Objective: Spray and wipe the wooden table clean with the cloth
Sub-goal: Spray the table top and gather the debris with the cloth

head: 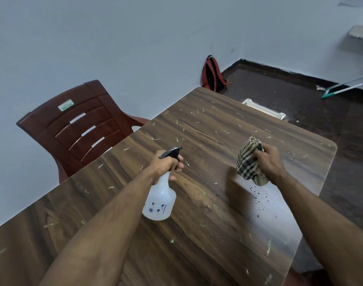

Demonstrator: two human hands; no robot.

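A dark wooden table (pixel 207 213) fills the middle of the view, strewn with small pale green scraps. My left hand (pixel 166 165) grips the neck of a white spray bottle (pixel 161 200) with a black nozzle, held above the table's middle and pointing away from me. My right hand (pixel 268 159) holds a bunched checked cloth (pixel 248 162) just above the table on the right. Water droplets (pixel 259 195) lie on the wood below the cloth.
A dark red plastic chair (pixel 77 124) stands against the table's far left edge. A red and black backpack (pixel 212 75) leans on the wall beyond. A white tray (pixel 265 109) and a mop (pixel 345 87) lie on the dark floor at right.
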